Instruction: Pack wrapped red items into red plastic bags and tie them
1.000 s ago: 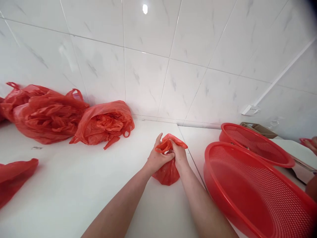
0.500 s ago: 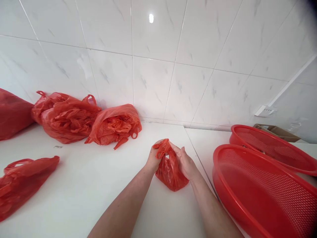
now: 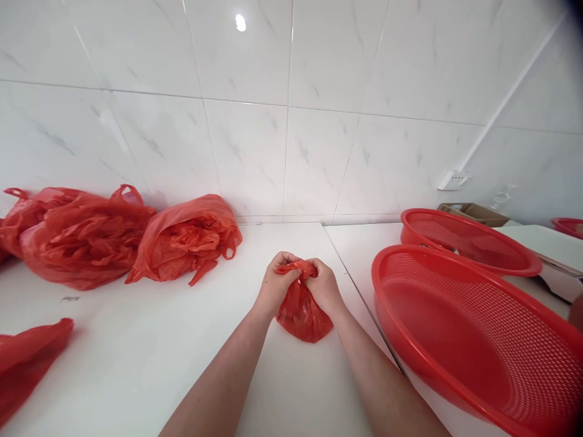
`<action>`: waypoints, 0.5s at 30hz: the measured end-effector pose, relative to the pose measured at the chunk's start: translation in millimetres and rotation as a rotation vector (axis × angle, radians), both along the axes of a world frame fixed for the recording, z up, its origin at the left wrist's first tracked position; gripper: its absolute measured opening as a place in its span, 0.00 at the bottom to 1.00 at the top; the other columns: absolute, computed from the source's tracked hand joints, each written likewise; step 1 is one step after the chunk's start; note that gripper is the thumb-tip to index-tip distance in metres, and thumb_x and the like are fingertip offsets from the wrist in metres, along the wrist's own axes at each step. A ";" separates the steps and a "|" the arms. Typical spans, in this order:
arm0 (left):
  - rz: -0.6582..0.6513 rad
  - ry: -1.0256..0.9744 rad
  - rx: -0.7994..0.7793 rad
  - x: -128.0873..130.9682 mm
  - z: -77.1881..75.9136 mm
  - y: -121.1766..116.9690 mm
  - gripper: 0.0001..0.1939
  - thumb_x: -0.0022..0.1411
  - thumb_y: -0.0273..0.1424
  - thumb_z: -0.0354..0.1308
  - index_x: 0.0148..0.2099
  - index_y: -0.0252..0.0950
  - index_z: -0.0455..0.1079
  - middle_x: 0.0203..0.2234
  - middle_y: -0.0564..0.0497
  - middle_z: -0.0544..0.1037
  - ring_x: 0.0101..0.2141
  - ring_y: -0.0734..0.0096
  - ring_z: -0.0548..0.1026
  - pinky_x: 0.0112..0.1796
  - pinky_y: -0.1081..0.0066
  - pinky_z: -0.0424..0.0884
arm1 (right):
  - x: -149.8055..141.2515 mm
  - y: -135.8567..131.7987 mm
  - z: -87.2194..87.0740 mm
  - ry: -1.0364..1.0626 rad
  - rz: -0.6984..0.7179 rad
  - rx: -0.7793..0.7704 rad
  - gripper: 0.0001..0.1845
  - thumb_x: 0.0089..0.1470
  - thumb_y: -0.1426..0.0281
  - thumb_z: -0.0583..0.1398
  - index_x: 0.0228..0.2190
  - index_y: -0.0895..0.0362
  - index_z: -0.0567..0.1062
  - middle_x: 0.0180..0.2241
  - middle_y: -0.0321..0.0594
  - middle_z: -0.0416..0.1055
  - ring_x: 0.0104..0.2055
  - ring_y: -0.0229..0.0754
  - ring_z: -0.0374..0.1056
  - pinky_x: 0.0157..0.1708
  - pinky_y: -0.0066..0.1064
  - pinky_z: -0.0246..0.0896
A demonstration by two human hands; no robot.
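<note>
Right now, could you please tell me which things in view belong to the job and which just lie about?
In hand:
small red bag, pinched by left hand and right hand
white table

Apparently lying about:
two heaps of red bags by the wall
red bag at left edge
near red basket, far red basket
cardboard box

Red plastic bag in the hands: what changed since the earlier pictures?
The right hand, spread along the side of the bag a moment ago, has closed in and now pinches its bunched top; the left hand holds there too. The heaped red bags and mesh baskets stayed put.
</note>
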State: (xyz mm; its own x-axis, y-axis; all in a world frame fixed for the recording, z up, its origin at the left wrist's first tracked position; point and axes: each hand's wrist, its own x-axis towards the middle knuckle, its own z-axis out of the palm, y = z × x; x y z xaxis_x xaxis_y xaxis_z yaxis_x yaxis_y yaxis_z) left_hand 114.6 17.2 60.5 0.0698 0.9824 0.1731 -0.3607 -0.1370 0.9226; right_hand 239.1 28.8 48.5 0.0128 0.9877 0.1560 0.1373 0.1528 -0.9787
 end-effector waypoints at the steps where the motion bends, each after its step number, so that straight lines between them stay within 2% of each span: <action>1: -0.013 0.017 0.004 2.2 1.7 -2.2 0.11 0.51 0.27 0.61 0.36 0.38 0.64 0.34 0.51 0.75 0.34 0.71 0.73 0.36 0.72 0.66 | 0.8 0.9 -1.6 -0.020 -0.036 0.011 0.06 0.44 0.70 0.58 0.29 0.54 0.73 0.26 0.35 0.72 0.28 0.39 0.66 0.26 0.29 0.59; 3: -0.035 0.030 0.009 5.9 3.9 -6.4 0.12 0.51 0.28 0.62 0.36 0.39 0.62 0.35 0.52 0.75 0.33 0.72 0.73 0.36 0.72 0.66 | 2.7 2.3 -4.4 0.004 -0.074 0.021 0.06 0.44 0.71 0.56 0.26 0.55 0.74 0.27 0.35 0.73 0.28 0.39 0.66 0.27 0.29 0.59; 5: -0.048 0.038 0.003 7.3 4.0 -9.5 0.12 0.51 0.30 0.63 0.36 0.39 0.61 0.35 0.52 0.75 0.30 0.73 0.72 0.34 0.72 0.66 | 4.9 3.9 -6.5 0.105 -0.061 0.013 0.08 0.43 0.71 0.56 0.28 0.54 0.75 0.28 0.34 0.74 0.27 0.37 0.65 0.27 0.29 0.59; 9: -0.008 0.106 0.001 0.0 -0.2 -10.8 0.11 0.52 0.34 0.63 0.32 0.37 0.63 0.34 0.51 0.75 0.31 0.71 0.72 0.35 0.71 0.67 | 9.8 7.1 -6.6 0.399 0.106 -0.085 0.14 0.41 0.71 0.61 0.35 0.55 0.76 0.27 0.35 0.75 0.24 0.36 0.65 0.28 0.30 0.61; 11: 0.059 0.186 0.009 -8.2 -2.9 -9.1 0.10 0.52 0.34 0.62 0.30 0.37 0.64 0.35 0.50 0.75 0.33 0.70 0.72 0.35 0.70 0.67 | 12.9 8.1 -4.9 0.567 0.213 -0.134 0.17 0.40 0.71 0.63 0.38 0.56 0.76 0.32 0.37 0.76 0.29 0.38 0.69 0.32 0.31 0.64; 13: 0.165 0.319 0.015 -18.2 -4.7 -6.9 0.09 0.53 0.35 0.61 0.30 0.36 0.66 0.33 0.50 0.75 0.31 0.70 0.71 0.34 0.70 0.67 | 16.5 9.5 -4.0 0.742 0.284 -0.129 0.18 0.42 0.69 0.63 0.39 0.56 0.77 0.38 0.39 0.75 0.38 0.41 0.70 0.38 0.33 0.66; 15: 0.298 0.484 0.053 -28.8 -4.7 -7.0 0.08 0.53 0.34 0.61 0.29 0.36 0.67 0.28 0.52 0.73 0.30 0.71 0.70 0.34 0.70 0.66 | 20.5 11.6 -4.7 0.876 0.320 -0.114 0.15 0.43 0.69 0.64 0.37 0.55 0.78 0.39 0.39 0.76 0.40 0.40 0.70 0.40 0.31 0.66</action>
State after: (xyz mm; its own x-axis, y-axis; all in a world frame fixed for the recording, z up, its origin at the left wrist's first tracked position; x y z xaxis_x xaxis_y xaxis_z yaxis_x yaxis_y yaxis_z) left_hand 85.8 10.2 55.8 -0.1258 0.9626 0.2399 0.1624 -0.2186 0.9622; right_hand 259.5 40.5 43.9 -0.1951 0.9732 0.1218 -0.6872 -0.0470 -0.7249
